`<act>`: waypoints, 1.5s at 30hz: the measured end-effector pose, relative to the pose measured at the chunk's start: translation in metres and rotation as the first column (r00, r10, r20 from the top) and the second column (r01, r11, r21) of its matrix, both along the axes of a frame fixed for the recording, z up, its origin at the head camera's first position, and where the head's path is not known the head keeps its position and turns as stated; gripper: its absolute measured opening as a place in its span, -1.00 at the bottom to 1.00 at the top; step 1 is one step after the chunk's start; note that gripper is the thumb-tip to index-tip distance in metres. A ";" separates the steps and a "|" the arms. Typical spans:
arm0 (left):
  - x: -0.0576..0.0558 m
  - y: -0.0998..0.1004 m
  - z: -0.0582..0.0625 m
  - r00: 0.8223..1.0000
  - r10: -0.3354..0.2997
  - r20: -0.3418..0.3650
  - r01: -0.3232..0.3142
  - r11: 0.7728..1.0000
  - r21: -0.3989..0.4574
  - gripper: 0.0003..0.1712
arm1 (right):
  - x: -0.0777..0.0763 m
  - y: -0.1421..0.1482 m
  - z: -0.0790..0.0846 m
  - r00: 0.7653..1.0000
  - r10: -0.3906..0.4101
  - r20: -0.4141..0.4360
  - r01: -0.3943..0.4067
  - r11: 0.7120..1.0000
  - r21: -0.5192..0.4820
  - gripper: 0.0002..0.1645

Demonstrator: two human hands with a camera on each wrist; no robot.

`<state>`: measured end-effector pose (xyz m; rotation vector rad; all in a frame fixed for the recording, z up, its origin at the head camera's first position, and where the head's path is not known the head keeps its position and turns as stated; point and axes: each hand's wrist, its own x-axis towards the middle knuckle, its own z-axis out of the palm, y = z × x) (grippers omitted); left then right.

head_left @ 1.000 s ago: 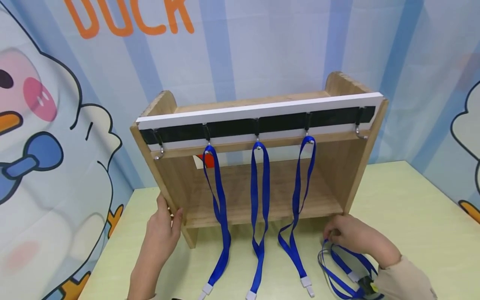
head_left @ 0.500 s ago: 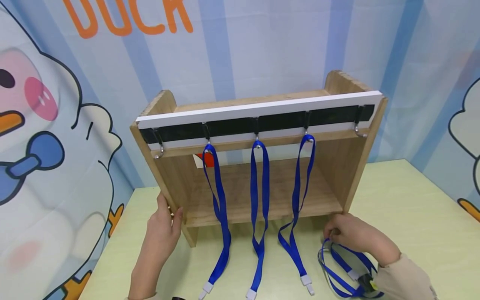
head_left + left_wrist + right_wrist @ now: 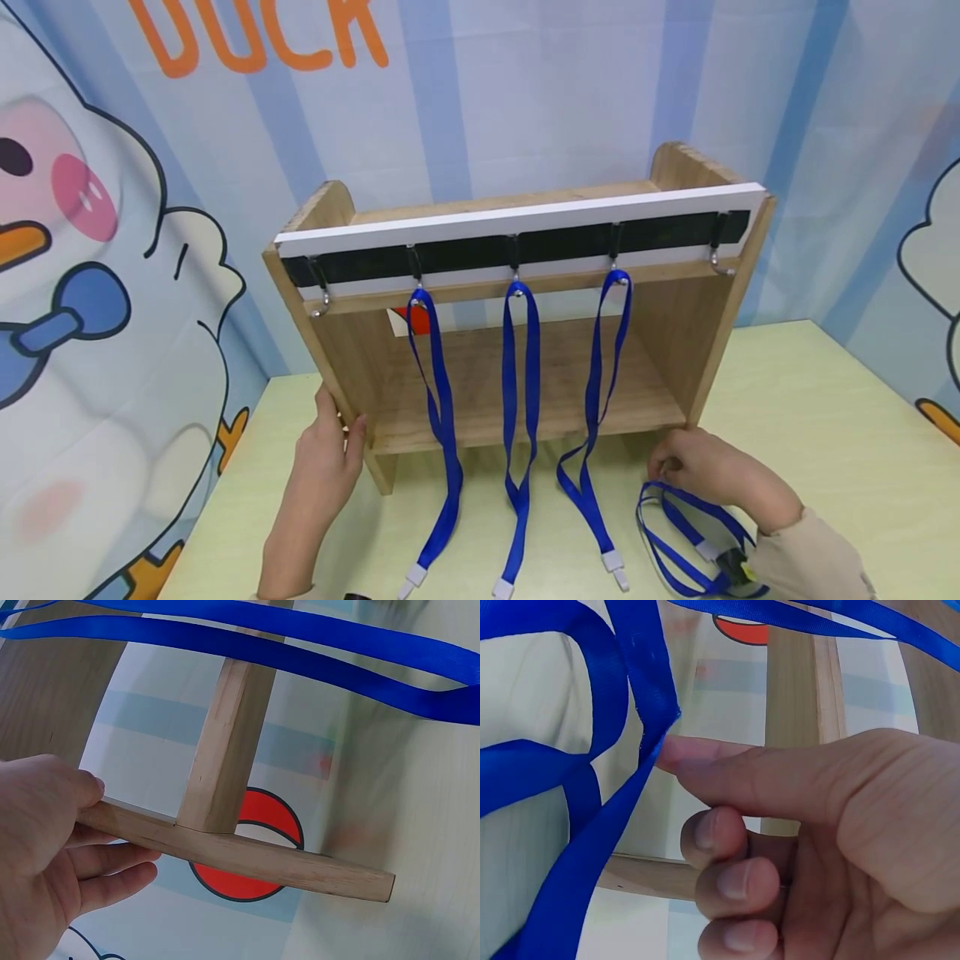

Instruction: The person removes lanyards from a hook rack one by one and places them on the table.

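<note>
On the table stands a wooden shelf [image 3: 487,425]. My left hand [image 3: 326,462] grips its left side panel near the bottom, thumb on the inner face in the left wrist view. Blue lanyards [image 3: 510,375] with white clips hang from the three middle hooks of the black strip [image 3: 562,244]. At the lower right, my right hand [image 3: 705,467] is curled beside a coiled blue lanyard [image 3: 678,575]. In the right wrist view, thumb and forefinger meet at a twisted part of its strap [image 3: 649,667], pinching by its edge. The other fingers curl toward the palm.
Metal hooks also sit at the strip's left end [image 3: 320,307] and right end [image 3: 722,267]. By the coiled lanyard's white clip lies a black piece with yellow [image 3: 733,567]. A dark object [image 3: 357,597] shows at the bottom edge. A printed duck curtain [image 3: 555,100] hangs behind.
The coiled lanyard's upper loop has dropped slightly and lies flatter under my right fingers. Both hands, the shelf and the hanging lanyards stay almost still.
</note>
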<state>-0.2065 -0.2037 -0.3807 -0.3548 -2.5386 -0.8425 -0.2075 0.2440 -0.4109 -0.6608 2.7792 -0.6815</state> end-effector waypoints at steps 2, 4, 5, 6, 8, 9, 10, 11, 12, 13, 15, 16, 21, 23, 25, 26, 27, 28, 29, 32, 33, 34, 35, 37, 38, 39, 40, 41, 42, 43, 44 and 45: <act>0.000 0.000 0.000 1.000 -0.003 -0.004 0.003 1.000 0.001 -0.34 | 0.000 0.000 0.000 1.000 -0.003 0.002 0.003 1.000 -0.001 -0.70; 0.000 0.000 0.000 1.000 -0.006 -0.006 0.006 1.000 0.000 -0.34 | 0.000 0.000 0.001 1.000 -0.006 0.001 0.006 1.000 0.000 -0.72; 0.000 0.000 0.001 1.000 -0.006 -0.006 0.006 1.000 0.000 -0.34 | 0.001 -0.001 0.001 1.000 -0.007 0.001 0.007 1.000 -0.001 -0.73; 0.000 0.000 0.001 1.000 -0.006 -0.006 0.006 1.000 0.000 -0.34 | 0.001 -0.001 0.002 1.000 -0.007 0.003 0.007 1.000 -0.004 -0.74; 0.000 0.000 0.001 1.000 -0.006 -0.001 0.006 1.000 0.001 -0.34 | 0.002 -0.003 0.004 1.000 -0.009 0.007 0.009 1.000 -0.009 -0.79; 0.000 0.000 0.001 1.000 -0.004 0.001 0.004 1.000 0.001 -0.34 | 0.003 -0.004 0.006 1.000 -0.009 0.013 0.009 1.000 -0.014 -0.82; 0.000 0.000 0.001 1.000 -0.003 0.004 0.003 1.000 0.002 -0.34 | 0.004 -0.005 0.008 1.000 -0.009 0.020 0.009 1.000 -0.021 -0.84; 0.000 0.000 0.001 1.000 -0.001 0.008 0.001 1.000 0.002 -0.34 | 0.006 -0.006 0.010 1.000 -0.008 0.027 0.008 1.000 -0.030 -0.85; 0.000 0.000 0.001 1.000 0.002 0.011 -0.002 1.000 0.002 -0.34 | 0.007 -0.008 0.012 0.999 -0.008 0.032 0.009 0.999 -0.036 -0.86; 0.000 0.001 0.001 1.000 0.004 0.013 -0.004 1.000 0.002 -0.34 | 0.008 -0.009 0.014 0.999 -0.005 0.033 0.006 0.999 -0.043 -0.87; 0.000 0.001 0.001 1.000 0.007 0.013 -0.007 1.000 0.002 -0.34 | 0.012 -0.012 0.019 0.999 -0.003 0.036 0.005 0.998 -0.059 -0.87; 0.000 0.000 0.001 1.000 0.008 0.013 -0.008 1.000 0.002 -0.34 | 0.013 -0.014 0.023 1.000 0.000 0.032 0.002 0.998 -0.064 -0.87; 0.000 0.000 0.002 1.000 0.010 0.004 -0.010 1.000 0.002 -0.34 | 0.020 -0.022 0.038 0.999 0.008 -0.041 -0.011 0.996 -0.083 -0.74; 0.000 0.000 0.002 1.000 0.011 0.007 -0.011 1.000 0.001 -0.33 | 0.024 -0.026 0.044 0.996 -0.002 -0.088 -0.007 0.996 -0.094 -0.65; 0.000 0.000 0.002 1.000 0.012 0.012 -0.012 1.000 0.002 -0.33 | 0.027 -0.031 0.050 0.992 -0.022 -0.121 0.008 0.994 -0.111 -0.62; 0.000 0.001 0.002 1.000 0.013 0.016 -0.013 1.000 0.002 -0.33 | 0.029 -0.033 0.052 0.990 -0.030 -0.136 0.013 0.993 -0.121 -0.62; 0.000 0.001 0.002 1.000 0.013 0.020 -0.013 1.000 0.002 -0.33 | 0.030 -0.035 0.055 0.988 -0.043 -0.150 0.024 0.991 -0.131 -0.63; 0.000 0.001 0.002 1.000 0.013 0.025 -0.013 1.000 0.003 -0.33 | 0.032 -0.036 0.058 0.986 -0.052 -0.160 0.029 0.989 -0.143 -0.66; 0.000 0.001 0.002 1.000 0.012 0.029 -0.012 1.000 0.006 -0.33 | 0.033 -0.037 0.060 0.983 -0.065 -0.173 0.039 0.987 -0.153 -0.65; 0.000 0.002 0.003 0.999 0.011 0.043 -0.011 1.000 0.011 -0.32 | 0.037 -0.037 0.067 0.969 -0.090 -0.229 0.048 0.982 -0.181 -0.57; 0.000 0.002 0.003 0.999 0.010 0.047 -0.011 1.000 0.012 -0.32 | 0.037 -0.037 0.068 0.963 -0.097 -0.250 0.049 0.980 -0.194 -0.52; 0.000 0.002 0.003 0.999 0.011 0.051 -0.011 1.000 0.013 -0.31 | 0.038 -0.037 0.070 0.957 -0.102 -0.270 0.045 0.977 -0.209 -0.45; 0.000 0.002 0.004 0.998 0.011 0.054 -0.012 1.000 0.013 -0.31 | 0.039 -0.037 0.071 0.951 -0.111 -0.289 0.044 0.973 -0.228 -0.38; 0.000 0.002 0.004 0.998 0.015 0.058 -0.016 1.000 0.011 -0.32 | 0.040 -0.037 0.072 0.935 -0.116 -0.334 0.024 0.963 -0.267 -0.33; 0.000 0.002 0.004 0.998 0.016 0.061 -0.017 1.000 0.012 -0.32 | 0.041 -0.037 0.072 0.926 -0.119 -0.358 0.012 0.958 -0.287 -0.31; 0.000 0.002 0.004 0.998 0.017 0.063 -0.018 1.000 0.012 -0.32 | 0.041 -0.037 0.072 0.916 -0.124 -0.382 0.001 0.952 -0.305 -0.31; 0.000 0.002 0.003 0.998 0.017 0.063 -0.018 1.000 0.014 -0.32 | 0.042 -0.037 0.073 0.903 -0.133 -0.409 -0.004 0.948 -0.318 -0.30; 0.000 0.002 0.003 0.998 0.017 0.062 -0.017 1.000 0.016 -0.33 | 0.042 -0.036 0.073 0.888 -0.142 -0.437 -0.011 0.944 -0.329 -0.30; 0.000 0.002 0.003 0.998 0.016 0.059 -0.017 1.000 0.018 -0.33 | 0.042 -0.036 0.074 0.873 -0.154 -0.462 -0.011 0.942 -0.336 -0.31; 0.000 0.002 0.003 0.998 0.015 0.056 -0.016 1.000 0.019 -0.33 | 0.041 -0.036 0.075 0.858 -0.167 -0.486 -0.011 0.940 -0.341 -0.31; 0.000 0.002 0.003 0.998 0.016 0.052 -0.017 1.000 0.019 -0.33 | 0.041 -0.036 0.076 0.843 -0.178 -0.507 -0.010 0.938 -0.346 -0.32; 0.000 0.002 0.003 0.999 0.016 0.048 -0.017 1.000 0.020 -0.34 | 0.040 -0.036 0.078 0.829 -0.189 -0.527 -0.009 0.936 -0.351 -0.33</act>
